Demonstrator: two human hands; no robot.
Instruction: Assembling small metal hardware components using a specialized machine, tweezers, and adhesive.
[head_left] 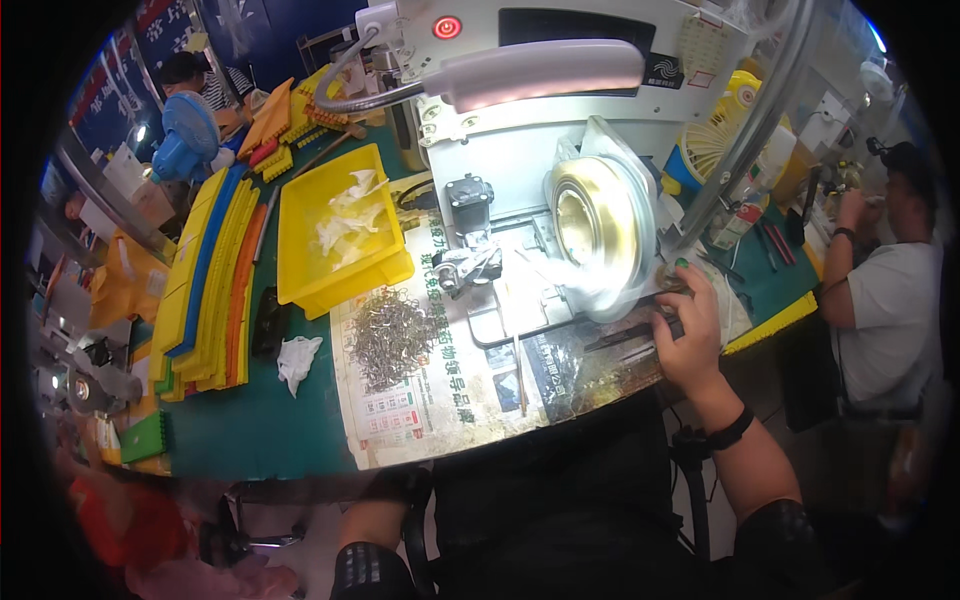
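shiny, round, golden wheel (598, 222)

Small parts (392, 342) are lying heaped on paper sheet (450, 400). Bin (355, 288) is sitting behind them, holding tissues (350, 225); foam strips (205, 285) are lying left of it. Wheel (588, 222) is standing right, fan (187, 137) behind strips.

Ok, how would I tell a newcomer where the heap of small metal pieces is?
Start at the pale machine with the lamp across its front. Left of it sits an open yellow bin; just below that, on printed paper, lies the heap. It is dark and tangled-looking, unlike the single crumpled white scrap to its left.
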